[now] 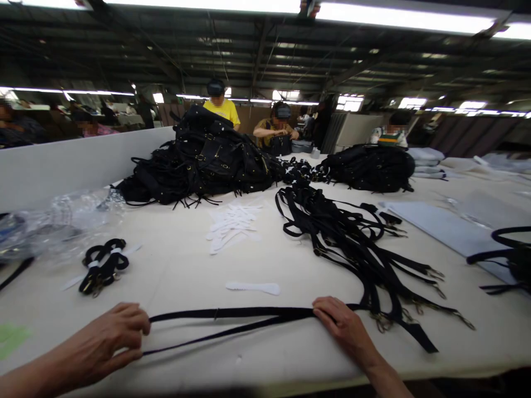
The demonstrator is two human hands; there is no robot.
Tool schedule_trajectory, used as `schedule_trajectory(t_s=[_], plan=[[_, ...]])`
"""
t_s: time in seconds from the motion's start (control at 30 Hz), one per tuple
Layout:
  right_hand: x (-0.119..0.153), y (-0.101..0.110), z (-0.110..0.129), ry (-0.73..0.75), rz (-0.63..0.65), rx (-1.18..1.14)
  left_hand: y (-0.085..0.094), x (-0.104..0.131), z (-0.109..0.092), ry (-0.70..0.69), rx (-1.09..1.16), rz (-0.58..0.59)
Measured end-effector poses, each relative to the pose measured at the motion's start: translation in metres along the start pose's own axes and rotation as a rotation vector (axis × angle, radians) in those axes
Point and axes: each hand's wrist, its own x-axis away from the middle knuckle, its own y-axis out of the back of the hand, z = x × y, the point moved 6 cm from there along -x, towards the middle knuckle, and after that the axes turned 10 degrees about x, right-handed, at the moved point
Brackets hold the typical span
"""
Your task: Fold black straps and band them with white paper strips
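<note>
Pale worktop [166, 276] underneath; black bags [224, 155] heaped well beyond the grip. Loose straps [315, 213] piled beside right hand [344, 326]. Left hand [110, 337] and right both grasp a doubled strap [257, 313], drawn between them, likely to keep it straight. White strip [255, 288] just beyond.
</note>
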Motion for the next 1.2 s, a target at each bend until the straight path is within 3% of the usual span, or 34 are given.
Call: schedule_trajectory(t_s=[0.1, 0.13, 0.23, 0.37, 0.43, 0.5, 0.67, 0.73, 0.8, 0.93, 1.1, 1.2], plan=[[0.000, 0.000, 0.000, -0.009, -0.004, -0.005, -0.011, -0.005, 0.012, 0.066, -0.015, 0.138], [0.000, 0.000, -0.001, -0.009, -0.008, -0.007, -0.015, -0.004, 0.021, 0.087, -0.011, 0.128], [0.001, -0.001, -0.003, 0.008, -0.015, -0.009, -0.033, 0.010, 0.049, 0.119, -0.009, 0.034], [0.003, -0.004, -0.008, 0.022, -0.021, -0.010, -0.049, 0.032, 0.067, 0.234, 0.023, -0.218], [0.003, -0.005, -0.009, 0.022, -0.022, -0.008, -0.049, 0.028, 0.058, 0.280, 0.051, -0.329], [0.002, -0.005, -0.008, 0.026, -0.025, -0.002, -0.051, 0.006, 0.034, 0.258, 0.055, -0.358], [0.001, 0.000, -0.003, 0.022, -0.041, -0.001, -0.080, -0.088, -0.040, 0.073, 0.045, -0.218], [0.002, 0.001, -0.002, 0.021, -0.050, 0.004, -0.094, -0.112, -0.052, 0.051, 0.061, -0.204], [0.003, 0.000, -0.004, 0.021, -0.057, 0.018, -0.103, -0.122, -0.051, 0.054, 0.069, -0.200], [0.004, -0.006, -0.015, 0.052, -0.099, 0.034, -0.100, -0.102, -0.033, 0.057, 0.012, -0.254], [0.001, -0.012, -0.023, 0.074, -0.119, 0.035, -0.082, -0.047, -0.011, 0.052, -0.127, -0.269], [0.001, -0.012, -0.023, 0.075, -0.118, 0.046, -0.072, -0.012, 0.014, 0.078, -0.237, -0.277]])
